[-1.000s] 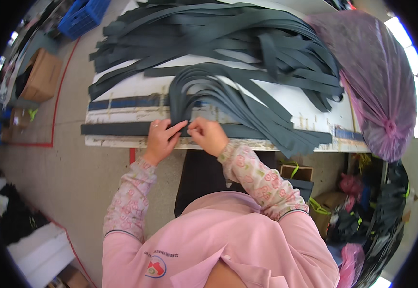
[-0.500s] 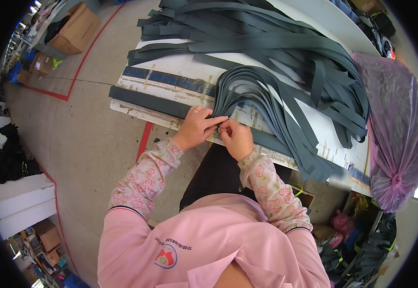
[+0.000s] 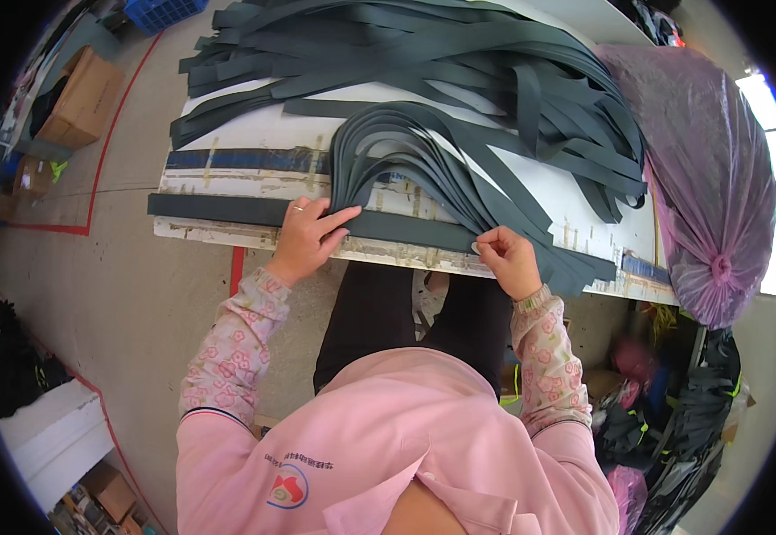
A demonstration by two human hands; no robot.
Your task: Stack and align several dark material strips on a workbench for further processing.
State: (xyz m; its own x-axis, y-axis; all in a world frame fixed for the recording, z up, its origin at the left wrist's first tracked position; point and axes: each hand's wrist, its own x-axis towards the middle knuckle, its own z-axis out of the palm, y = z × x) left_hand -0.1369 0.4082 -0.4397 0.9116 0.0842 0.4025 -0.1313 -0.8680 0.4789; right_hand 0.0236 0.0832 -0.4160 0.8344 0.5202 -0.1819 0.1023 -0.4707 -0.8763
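Note:
A long dark grey webbing strip (image 3: pixel 406 230) lies along the near edge of the white work board (image 3: pixel 254 119). My left hand (image 3: pixel 303 239), a ring on one finger, rests on this strip with its fingers stretched out. Its index fingertip is at the lower left end of a looped bundle of dark grey strips (image 3: pixel 423 134). Farther right, my right hand (image 3: pixel 513 263) is closed in a pinch at the near edge of the flat strip. Something small and pale shows at its fingertips; I cannot tell whether it is a nail.
A large heap of dark grey strips (image 3: pixel 388 45) covers the far part of the board. A tied pink plastic bag (image 3: pixel 700 160) stands at its right end. Cardboard boxes (image 3: pixel 85 98) and a blue crate (image 3: pixel 165 11) sit at the far left. Dark bundles (image 3: pixel 704 401) lie below right.
My hands were close together at the bundle's lower end. Now my right hand has slid right along the strip, while my left stays by the bundle. The whole view has shifted.

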